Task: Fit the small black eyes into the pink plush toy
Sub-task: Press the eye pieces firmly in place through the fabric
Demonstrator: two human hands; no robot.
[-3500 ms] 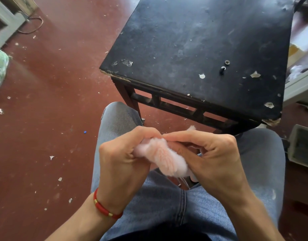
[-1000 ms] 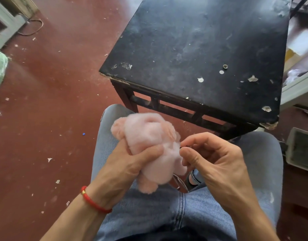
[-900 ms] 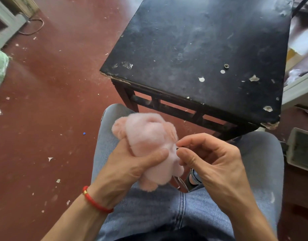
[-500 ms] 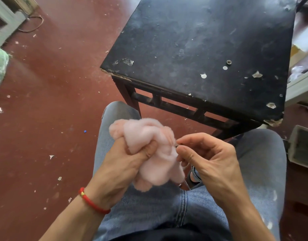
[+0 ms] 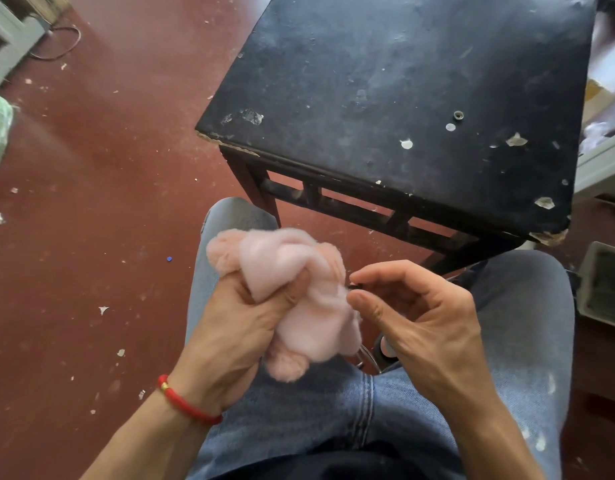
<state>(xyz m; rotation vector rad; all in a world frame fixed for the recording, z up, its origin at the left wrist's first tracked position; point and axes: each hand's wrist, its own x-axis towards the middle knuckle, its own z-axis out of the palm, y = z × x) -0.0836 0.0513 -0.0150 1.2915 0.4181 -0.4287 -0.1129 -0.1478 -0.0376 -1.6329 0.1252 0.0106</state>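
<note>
A pink plush toy (image 5: 299, 292) is bunched up over my lap, and my left hand (image 5: 243, 327) squeezes it, thumb pressed into the fur. My right hand (image 5: 417, 317) is at the toy's right side, its thumb and forefinger pinched on a small black eye (image 5: 354, 286) that touches the fur. On the black table (image 5: 385, 81) lie a small dark ring-shaped part (image 5: 457, 115) and a small pale disc (image 5: 450, 127) close together. Whether the eye's stem is inside the fabric is hidden.
The black table stands right in front of my knees, its paint chipped at the edges. Red floor with white flecks spreads to the left. A grey tray (image 5: 604, 282) sits at the right, beside my right knee. A metal stool frame (image 5: 368, 358) shows between my legs.
Since the earliest frame the dark part on the table beside the ring is gone and my right fingers hold the black eye. My left hand has squeezed the toy tighter over the last second.
</note>
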